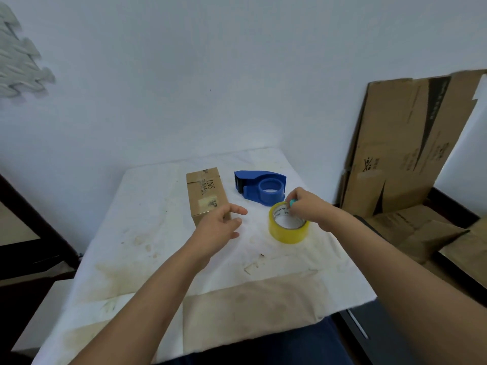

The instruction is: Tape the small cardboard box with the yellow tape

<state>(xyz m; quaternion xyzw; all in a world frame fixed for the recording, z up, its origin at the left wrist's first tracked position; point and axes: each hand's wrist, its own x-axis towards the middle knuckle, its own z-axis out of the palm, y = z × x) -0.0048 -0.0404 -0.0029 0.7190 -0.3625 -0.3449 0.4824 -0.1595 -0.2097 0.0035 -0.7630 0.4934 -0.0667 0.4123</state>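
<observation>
A small cardboard box (205,192) lies closed on the white-covered table (147,233), left of centre. My left hand (220,227) hovers just in front of its near end, fingers apart and holding nothing. To the right a roll of yellow tape (287,233) lies flat on the table. My right hand (307,206) rests on the roll's far rim, fingers pinched on a small teal tab at the tape's edge. A blue tape dispenser (261,187) stands behind the roll with nothing loaded in it.
Flattened cardboard sheets (411,143) lean against the wall at the right, and more cardboard pieces (427,235) lie beside the table. A dark frame (31,233) stands at the left. The table's cover is stained.
</observation>
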